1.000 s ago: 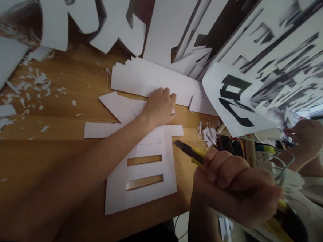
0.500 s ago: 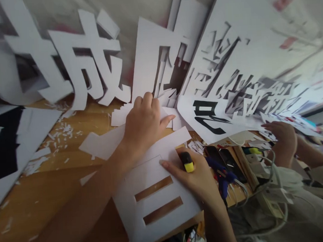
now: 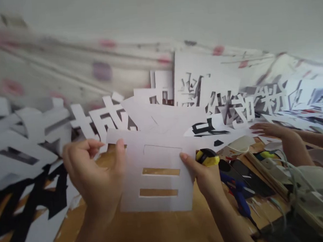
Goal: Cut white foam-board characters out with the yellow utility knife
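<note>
A white cut-out board (image 3: 161,205) with two slots and a pencil line is raised in front of me. My right hand (image 3: 205,173) grips its right edge, thumb on the front. A yellow and black utility knife (image 3: 207,157) is also tucked in that hand. My left hand (image 3: 96,172) is by the board's upper left arm; its thumb tip overlaps the board, while the other fingers are curled and apart from the thumb. Whether the thumb presses on it I cannot tell. Another white sheet (image 3: 166,115) shows behind the board's top.
White cut-out characters (image 3: 109,115) lean along the back. A black-and-white stencil sheet (image 3: 39,234) lies at left on the wooden table (image 3: 163,234). At right are a blue glue gun (image 3: 238,193), cables, and a co-worker's hand (image 3: 271,130).
The board has been lifted from the table and tilted up. My left hand has moved left to its upper left side. My view has risen toward the wall.
</note>
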A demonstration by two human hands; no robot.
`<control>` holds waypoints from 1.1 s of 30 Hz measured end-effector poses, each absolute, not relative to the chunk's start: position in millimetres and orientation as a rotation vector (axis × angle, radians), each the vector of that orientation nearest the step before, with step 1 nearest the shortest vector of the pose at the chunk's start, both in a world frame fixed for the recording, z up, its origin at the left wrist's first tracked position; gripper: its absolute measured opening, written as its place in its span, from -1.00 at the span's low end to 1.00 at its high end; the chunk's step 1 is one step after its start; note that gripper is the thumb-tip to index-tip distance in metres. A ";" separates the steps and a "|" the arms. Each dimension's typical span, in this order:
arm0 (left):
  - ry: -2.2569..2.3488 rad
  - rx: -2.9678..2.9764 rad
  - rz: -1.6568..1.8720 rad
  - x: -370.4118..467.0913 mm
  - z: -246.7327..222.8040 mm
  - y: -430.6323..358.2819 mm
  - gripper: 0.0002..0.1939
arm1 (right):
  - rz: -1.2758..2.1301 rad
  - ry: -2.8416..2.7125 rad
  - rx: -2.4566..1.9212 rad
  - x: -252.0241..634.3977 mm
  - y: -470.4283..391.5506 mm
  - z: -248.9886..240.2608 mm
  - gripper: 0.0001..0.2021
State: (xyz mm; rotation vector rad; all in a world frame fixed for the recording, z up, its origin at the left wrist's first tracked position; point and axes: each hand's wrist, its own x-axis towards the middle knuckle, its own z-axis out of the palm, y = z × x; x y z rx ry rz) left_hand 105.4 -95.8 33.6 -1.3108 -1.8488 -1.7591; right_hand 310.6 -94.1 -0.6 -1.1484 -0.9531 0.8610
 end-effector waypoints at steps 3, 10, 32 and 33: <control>-2.128 -1.572 -2.088 99.0 31.6 -87.1 -0.53 | 0.901 -0.955 -1.007 304.5 -80.3 28.2 -0.71; -1.884 -1.661 -3.066 99.3 50.5 -67.5 -0.47 | 0.821 -1.191 -1.010 288.0 -51.4 61.1 -0.63; -1.929 -1.505 -3.060 92.2 35.2 -28.9 -0.58 | 1.069 -1.210 -0.853 283.0 2.5 42.6 -0.63; -1.918 -1.522 -3.170 90.7 35.0 -27.7 -0.57 | 1.108 -1.177 -0.847 283.4 2.5 43.8 -0.62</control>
